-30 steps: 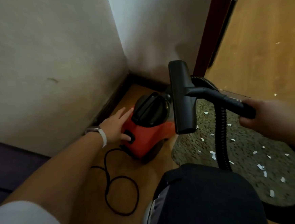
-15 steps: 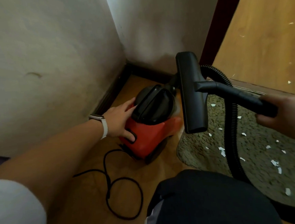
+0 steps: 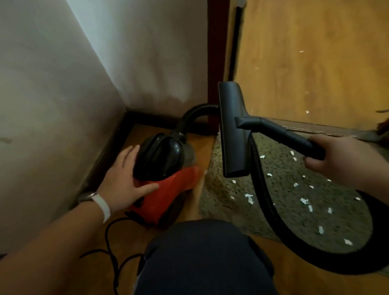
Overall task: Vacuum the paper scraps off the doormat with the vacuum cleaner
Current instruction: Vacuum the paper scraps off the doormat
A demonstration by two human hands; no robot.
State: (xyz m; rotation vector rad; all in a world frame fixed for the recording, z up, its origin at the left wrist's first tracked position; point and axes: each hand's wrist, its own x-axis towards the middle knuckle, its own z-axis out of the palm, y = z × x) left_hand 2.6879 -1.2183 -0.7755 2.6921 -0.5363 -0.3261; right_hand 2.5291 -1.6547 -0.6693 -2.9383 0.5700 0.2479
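Where two walls meet at 10 o'clock of the view, the vacuum cleaner (image 3: 169,193) stands on the wooden floor (image 3: 309,56), red casing below and black dome above. The left hand (image 3: 124,180) rests on it from its 9 o'clock side, fingers straight and spread wide against the dome, thumb laid flat on the red casing; it grips nothing. The right hand (image 3: 343,159), at 3 o'clock, has its fingers curled round the black wand (image 3: 278,133). The floor nozzle (image 3: 233,130) at the wand's end sits near centre and appears raised clear of the doormat (image 3: 222,191). The doormat lies just beside the cleaner at its 3 o'clock, with white paper scraps (image 3: 248,197) scattered across it. The ribbed hose (image 3: 265,200) loops over the mat toward 5 o'clock. A black power cord (image 3: 111,254) coils on the floor at 7 o'clock. A dark-clad knee (image 3: 198,263) fills 6 o'clock.
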